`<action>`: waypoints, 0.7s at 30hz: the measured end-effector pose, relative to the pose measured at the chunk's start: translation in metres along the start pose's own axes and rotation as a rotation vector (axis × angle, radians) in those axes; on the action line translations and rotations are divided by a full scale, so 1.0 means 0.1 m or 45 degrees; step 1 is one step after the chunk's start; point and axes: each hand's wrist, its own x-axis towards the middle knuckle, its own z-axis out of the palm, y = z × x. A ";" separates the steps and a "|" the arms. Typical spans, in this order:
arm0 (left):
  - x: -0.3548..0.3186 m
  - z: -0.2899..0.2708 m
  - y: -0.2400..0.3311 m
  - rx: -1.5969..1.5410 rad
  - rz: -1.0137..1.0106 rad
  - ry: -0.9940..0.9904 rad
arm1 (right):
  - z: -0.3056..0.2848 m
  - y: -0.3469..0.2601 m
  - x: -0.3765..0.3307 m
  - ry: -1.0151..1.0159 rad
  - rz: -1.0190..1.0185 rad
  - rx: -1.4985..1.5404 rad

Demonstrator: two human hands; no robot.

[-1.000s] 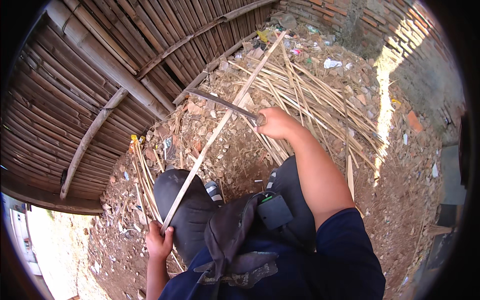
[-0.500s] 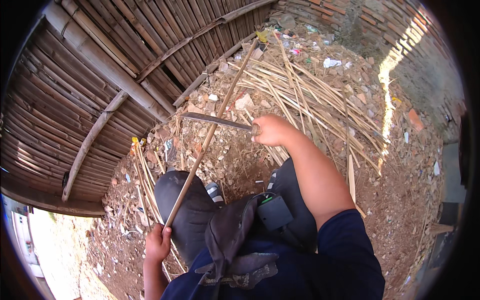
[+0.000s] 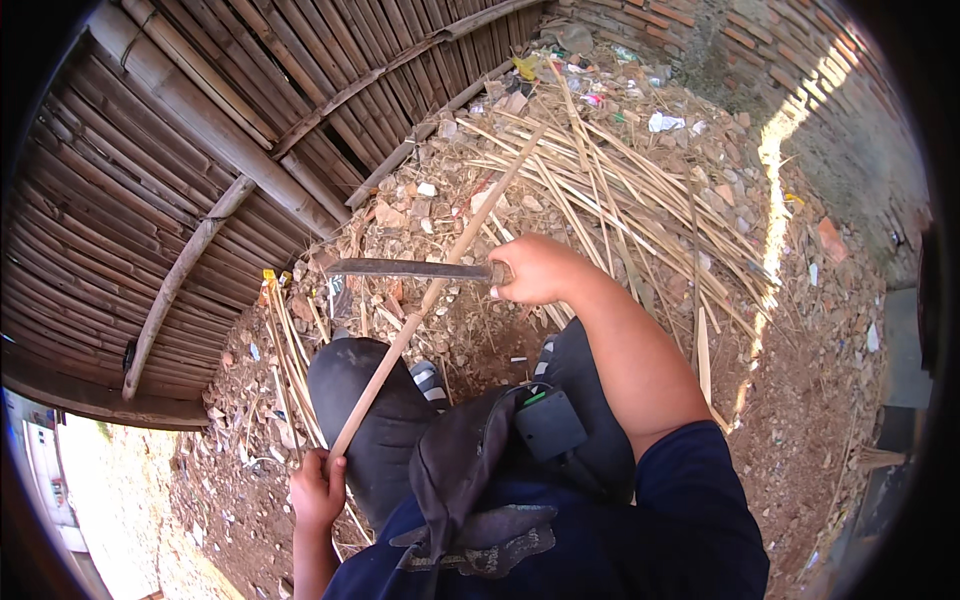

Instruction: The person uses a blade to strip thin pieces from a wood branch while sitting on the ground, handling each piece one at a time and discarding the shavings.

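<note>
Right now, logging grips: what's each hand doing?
Left hand: closed around long pale bamboo strip.
Right hand: closed on dark flat-bladed knife.

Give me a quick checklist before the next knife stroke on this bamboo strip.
1. Left hand grips the lower end of the bamboo strip: ok.
2. Right hand closed around the knife handle: ok.
3. Blade lies across the strip, at mid-length: ok.
4. Left hand away from the blade: ok, it sits far down the strip.
5. Knees away from the blade's path: cannot tell, the strip runs just above them.
6. Blade edge biting into the strip: cannot tell.
</note>
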 end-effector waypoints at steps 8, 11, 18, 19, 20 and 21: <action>-0.02 0.09 -0.07 0.075 0.006 0.023 | -0.07 -0.12 -0.04 -0.081 -0.026 -0.042; -0.09 0.06 -0.05 -0.118 -0.064 -0.153 | -0.07 -0.16 -0.07 -0.133 -0.068 -0.088; -0.08 0.06 -0.12 -0.160 -0.062 -0.284 | -0.03 0.04 0.02 -0.014 0.034 -0.075; -0.10 0.09 -0.17 -0.195 -0.072 -0.284 | -0.02 0.06 0.03 -0.014 0.048 -0.108; -0.10 0.11 -0.20 -0.229 -0.086 -0.285 | -0.01 0.01 0.02 -0.016 0.047 -0.112; -0.09 0.11 -0.23 -0.234 -0.088 -0.284 | 0.01 -0.06 -0.01 -0.011 0.032 -0.097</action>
